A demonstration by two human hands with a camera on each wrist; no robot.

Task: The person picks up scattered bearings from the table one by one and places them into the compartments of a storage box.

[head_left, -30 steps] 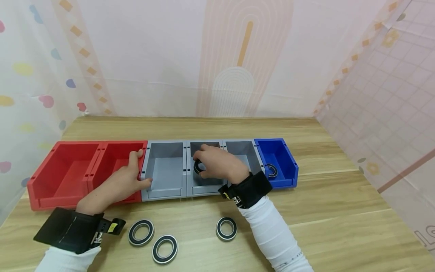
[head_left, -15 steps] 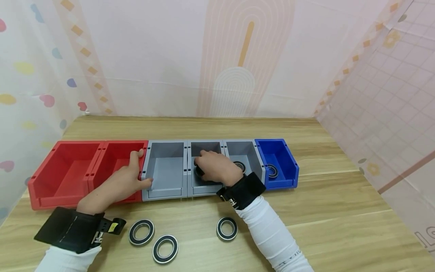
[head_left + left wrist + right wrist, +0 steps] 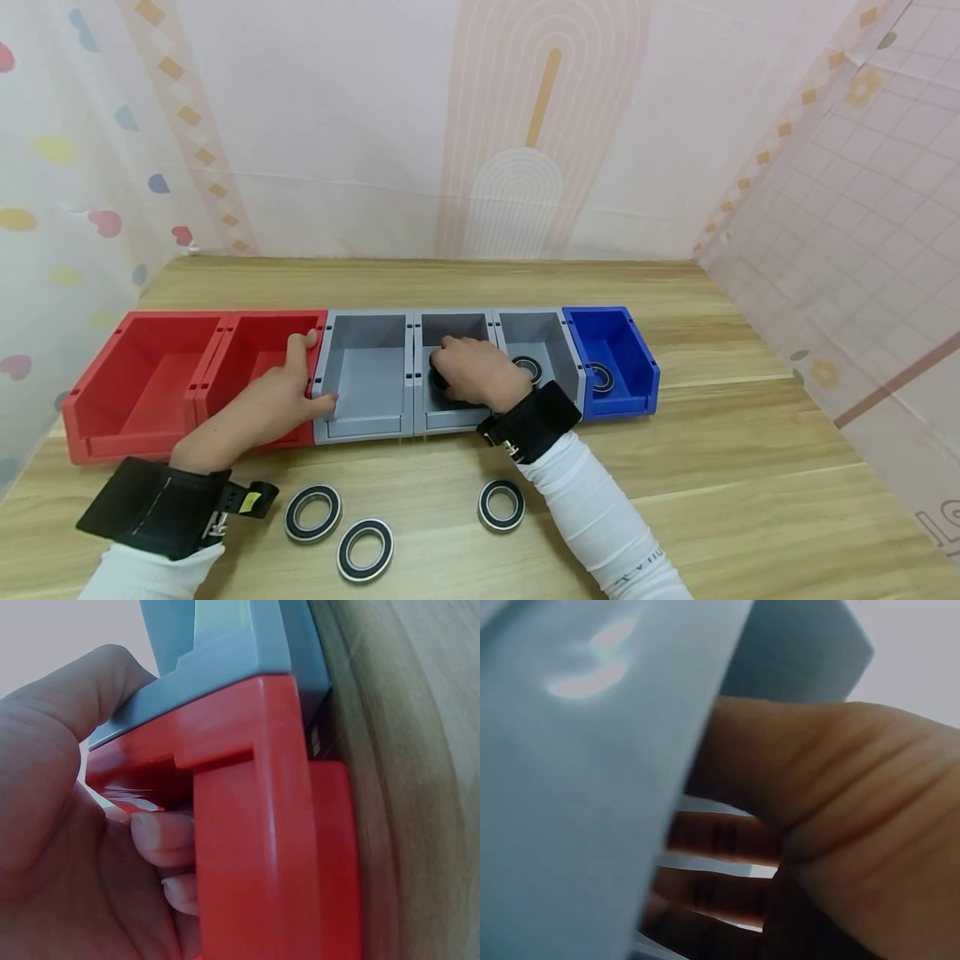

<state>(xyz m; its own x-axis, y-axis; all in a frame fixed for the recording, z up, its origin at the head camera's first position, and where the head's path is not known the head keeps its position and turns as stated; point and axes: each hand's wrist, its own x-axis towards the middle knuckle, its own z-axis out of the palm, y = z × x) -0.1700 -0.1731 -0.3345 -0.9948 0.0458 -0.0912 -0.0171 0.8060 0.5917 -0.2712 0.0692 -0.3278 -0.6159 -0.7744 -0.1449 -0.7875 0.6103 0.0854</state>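
Observation:
My left hand [image 3: 273,396] grips the adjoining walls of the inner red bin [image 3: 262,354] and the left grey bin [image 3: 367,375]. In the left wrist view its thumb lies along the grey rim and its fingers curl inside the red bin. My right hand [image 3: 480,371] reaches down into the middle grey bin [image 3: 450,423], holding a dark ball bearing [image 3: 438,382] low in it; the hand covers most of the bearing. The right wrist view shows bent fingers [image 3: 724,836], with their tips hidden behind a grey wall.
Three ball bearings lie on the wooden table [image 3: 712,500] in front: one bearing [image 3: 295,525], a second [image 3: 347,568] and a third [image 3: 485,521]. The right grey bin [image 3: 551,346] holds one bearing [image 3: 537,367], as does the blue bin [image 3: 622,358]. Another red bin [image 3: 150,375] ends the row at left.
My right hand has lowered the bearing into the middle grey bin and shifted slightly left, uncovering a bearing in the right grey bin. The left hand has stayed put.

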